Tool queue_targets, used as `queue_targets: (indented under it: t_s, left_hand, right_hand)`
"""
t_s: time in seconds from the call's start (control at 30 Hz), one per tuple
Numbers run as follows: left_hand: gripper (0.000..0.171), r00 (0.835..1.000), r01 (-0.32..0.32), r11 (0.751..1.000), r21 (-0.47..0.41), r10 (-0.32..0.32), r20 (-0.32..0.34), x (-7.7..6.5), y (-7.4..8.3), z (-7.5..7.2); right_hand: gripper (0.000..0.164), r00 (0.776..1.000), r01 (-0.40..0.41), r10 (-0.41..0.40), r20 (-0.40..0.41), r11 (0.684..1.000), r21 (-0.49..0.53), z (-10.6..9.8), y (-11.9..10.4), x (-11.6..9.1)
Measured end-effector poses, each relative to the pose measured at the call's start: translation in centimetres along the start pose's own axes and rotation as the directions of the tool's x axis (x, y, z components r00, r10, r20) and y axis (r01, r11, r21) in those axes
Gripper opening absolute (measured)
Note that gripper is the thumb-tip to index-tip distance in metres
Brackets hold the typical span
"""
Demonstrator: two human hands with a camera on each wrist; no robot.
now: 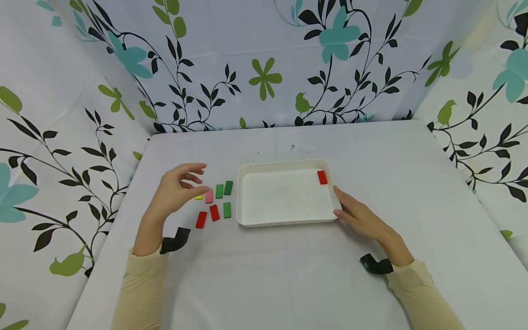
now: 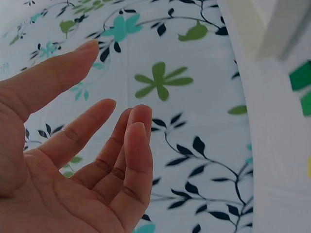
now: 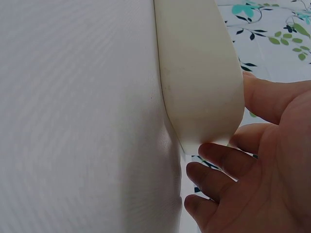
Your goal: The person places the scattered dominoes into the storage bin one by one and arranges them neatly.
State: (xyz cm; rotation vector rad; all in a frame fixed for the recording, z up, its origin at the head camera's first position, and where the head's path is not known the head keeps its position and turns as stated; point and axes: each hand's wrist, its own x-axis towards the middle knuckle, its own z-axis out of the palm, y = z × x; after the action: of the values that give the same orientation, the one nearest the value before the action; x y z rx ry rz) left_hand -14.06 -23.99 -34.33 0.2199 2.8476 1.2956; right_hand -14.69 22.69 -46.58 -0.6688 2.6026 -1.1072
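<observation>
My left hand hovers at the left of the table, thumb and fingers loosely bent with nothing between them; the left wrist view shows the palm bare. Just beside it lie small flat rectangular blocks: a pink block, a yellow block partly hidden by the thumb, two red blocks and three green blocks. My right hand touches the right end of a shallow white tray, fingertips at its rim and near corner. Inside the tray, near its right end, lies one red block.
A white cloth covers the table. Behind it and along both sides hangs a curtain printed with leaves, flowers and birds. Black straps sit at both wrists, below the beige sleeves.
</observation>
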Motion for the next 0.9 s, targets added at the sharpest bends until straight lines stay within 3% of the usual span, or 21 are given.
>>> queue_targets:
  t_s: [0.1,0.2,0.37,0.6,0.77,0.9]
  left_hand:
    - [0.055,0.999,0.036,0.999,-0.016,-0.037,-0.011,-1.8,-2.6,-0.5]
    - [0.057,0.998,0.066,0.997,-0.051,-0.067,-0.002,-3.3,-5.1,-0.1]
    - [0.063,0.993,0.111,0.984,-0.137,-0.106,0.045,-4.4,-8.3,1.2]
    - [0.069,0.978,0.193,0.955,-0.224,-0.170,0.120,-4.5,-10.6,2.3]
    - [0.072,0.967,0.225,0.956,-0.187,-0.194,0.167,-4.6,-11.3,2.6]
    - [0.072,0.965,0.211,0.967,-0.144,-0.183,0.187,-4.6,-11.8,2.8]
  right_hand:
    - [0.073,1.000,-0.009,0.009,0.005,1.000,0.002,0.0,0.1,0.0]
    - [0.073,1.000,-0.008,0.008,0.006,1.000,-0.007,0.0,0.1,-0.1]
    - [0.072,1.000,-0.005,0.005,-0.002,1.000,-0.023,0.0,0.0,-0.1]
    - [0.072,1.000,-0.012,0.012,0.001,1.000,-0.016,0.1,-0.1,-0.1]
    - [0.072,1.000,-0.011,0.011,0.001,1.000,-0.014,0.1,-0.1,-0.1]
    - [0.072,1.000,-0.011,0.011,-0.002,1.000,-0.011,0.0,-0.1,-0.1]
